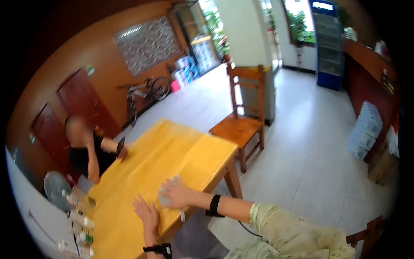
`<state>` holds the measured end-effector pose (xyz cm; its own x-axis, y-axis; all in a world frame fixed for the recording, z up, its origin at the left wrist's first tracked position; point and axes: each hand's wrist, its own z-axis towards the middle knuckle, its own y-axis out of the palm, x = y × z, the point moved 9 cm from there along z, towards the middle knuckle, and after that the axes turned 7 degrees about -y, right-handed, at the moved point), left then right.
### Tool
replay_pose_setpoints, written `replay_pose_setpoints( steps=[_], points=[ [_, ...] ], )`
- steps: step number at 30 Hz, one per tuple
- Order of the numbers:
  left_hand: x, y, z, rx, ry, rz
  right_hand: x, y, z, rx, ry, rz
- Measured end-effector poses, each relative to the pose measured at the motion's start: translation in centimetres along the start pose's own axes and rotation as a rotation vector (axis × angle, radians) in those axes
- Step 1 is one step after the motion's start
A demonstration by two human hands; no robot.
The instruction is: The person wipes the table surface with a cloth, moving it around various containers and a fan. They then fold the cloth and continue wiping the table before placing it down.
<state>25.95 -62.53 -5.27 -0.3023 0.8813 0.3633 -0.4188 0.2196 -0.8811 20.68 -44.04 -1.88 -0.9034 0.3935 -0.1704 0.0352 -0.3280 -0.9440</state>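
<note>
My right hand [176, 194] holds a pale grey cloth [164, 200] against the yellow wooden table [194, 157], near its edge. The cloth is bunched under the palm and fingers, and part of it shows at the hand's left side. To the left of it, my left hand [146, 213] lies open on the tabletop with its fingers spread and nothing in them. Black bands circle my right forearm and left wrist.
Another person [92, 151] sits across the table with a dark phone [120, 146] in one hand. Bottles [82, 221] crowd the table's left end by the wall. A wooden chair [243, 125] stands at the far corner. Farther off are a bicycle [144, 91] and a fridge [328, 47].
</note>
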Motion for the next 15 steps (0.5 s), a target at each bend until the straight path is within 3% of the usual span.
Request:
replay_pose_setpoints(
  steps=[2,5,8,9,11,13,15],
  points=[
    [-5.4,-2.1,-1.1,-0.005,-0.129,0.148,-0.6,1.2,0.1,-0.084,0.023,-0.034],
    [-13.9,-5.8,-3.1,0.005,-0.343,0.359,-0.7,1.8,0.5,-0.049,0.021,-0.008],
    [-20.5,-8.1,-5.2,-0.008,-0.573,0.442,0.4,2.5,0.7,0.097,-0.021,-0.056],
    [-21.8,-8.6,-5.8,-0.033,-0.692,0.447,0.4,2.3,0.8,0.215,-0.082,-0.058],
    [-21.7,-8.7,-5.9,-0.058,-0.677,0.477,1.2,1.9,0.2,0.329,-0.134,-0.051],
    [-21.4,-8.3,-6.2,-0.086,-0.668,0.501,3.6,1.5,-0.6,0.139,-0.151,-0.110],
    [-21.6,-8.1,-6.0,-0.094,-0.680,0.521,8.0,-1.2,-2.8,0.053,0.038,-0.138]
  ],
)
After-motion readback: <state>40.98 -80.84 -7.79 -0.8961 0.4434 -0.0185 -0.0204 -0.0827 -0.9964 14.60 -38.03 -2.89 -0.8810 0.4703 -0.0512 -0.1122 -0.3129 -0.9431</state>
